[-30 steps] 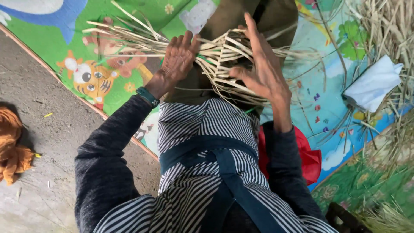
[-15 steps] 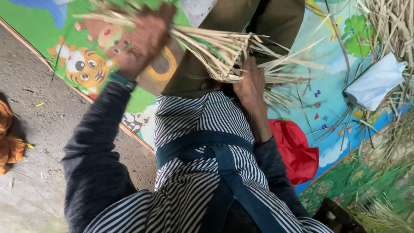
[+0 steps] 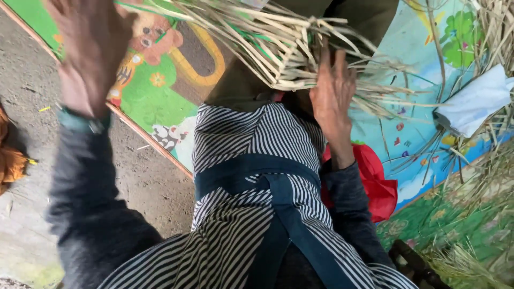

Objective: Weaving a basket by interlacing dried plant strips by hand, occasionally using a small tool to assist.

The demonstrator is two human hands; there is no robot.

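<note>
Here, the head view looks straight down on a person seated on a floor. Surface: one bare grey concrete floor (image 3: pixel 32 176) at the left; one colourful play mat (image 3: pixel 160 91) printed with cartoon animals beneath the work; a second, green-patterned mat (image 3: pixel 455 214) at the lower right. No walls or furniture are visible.

Count of items:
- One partly woven bundle of pale straw strips (image 3: pixel 278 48), lying across the person's lap at the top centre, its loose ends fanning out to the right.
- One loose heap of the same straw (image 3: pixel 498 32) at the right edge, well apart from the lap.
- One white folded cloth or paper (image 3: pixel 474 101) lying on the mat just beside that heap.
- One red bag (image 3: pixel 375 182) at the person's right side, touching the sleeve.
- One orange-brown object (image 3: pixel 8 155) at the left edge, cut off by the frame; its kind cannot be told.

Hands: the left hand (image 3: pixel 88 53) is raised clear over the mat, blurred, fingers spread wide, holding nothing visible. The right hand (image 3: pixel 332 91) lies flat, fingers extended, pressed against the woven bundle from below.

The person wears one striped apron (image 3: pixel 241 214) with dark blue straps.
</note>
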